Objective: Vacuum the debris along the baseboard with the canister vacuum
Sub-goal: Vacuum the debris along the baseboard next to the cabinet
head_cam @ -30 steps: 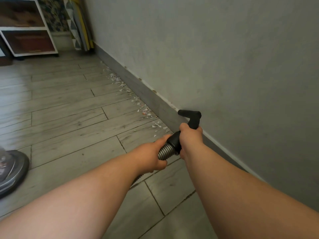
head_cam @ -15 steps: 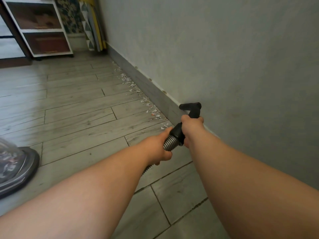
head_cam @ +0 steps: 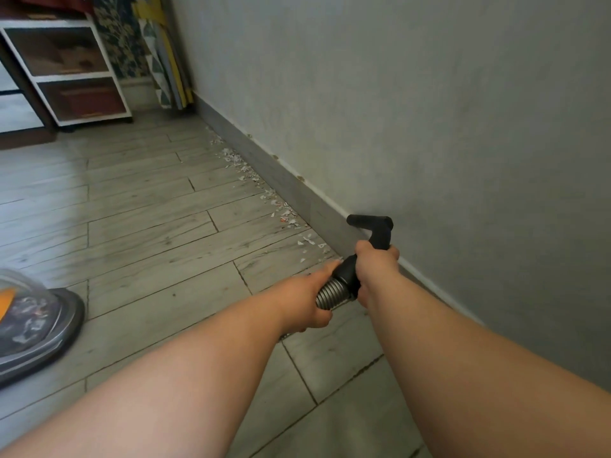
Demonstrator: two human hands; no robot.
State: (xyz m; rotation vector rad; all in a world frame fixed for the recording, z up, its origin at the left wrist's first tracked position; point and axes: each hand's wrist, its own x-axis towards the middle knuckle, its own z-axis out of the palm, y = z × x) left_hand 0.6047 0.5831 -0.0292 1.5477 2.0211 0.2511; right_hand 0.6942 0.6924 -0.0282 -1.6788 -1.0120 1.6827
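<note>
I am viewing the work area from the head camera. The left hand [head_cam: 305, 300] is gripping the ribbed silver flexible hose [head_cam: 330, 294], with its fingers curling round the coils just behind the black cuff. The right hand [head_cam: 375, 272] is clamping the black bent plastic handle [head_cam: 377, 229] of the hose, touching the cuff on the hose's right side. The two hands are sitting just beside each other, near the middle of the view. The handle's upper end is projecting beyond the right hand and turning left as a short bar, in front of the grey painted wall [head_cam: 429, 110].

The small white and reddish paper-like debris scraps [head_cam: 281, 209] are lying on the grey wood-look plank floor [head_cam: 148, 226], in a thin line hugging the grey flat baseboard [head_cam: 291, 183]. The nearest scraps are lying just beyond the left hand; the rest are trailing away to the far left.

The grey canister vacuum with a clear dome [head_cam: 36, 328] is standing on the floor at the near left, well apart from both hands. A white two-shelf cabinet [head_cam: 76, 74] is standing at the far left.
</note>
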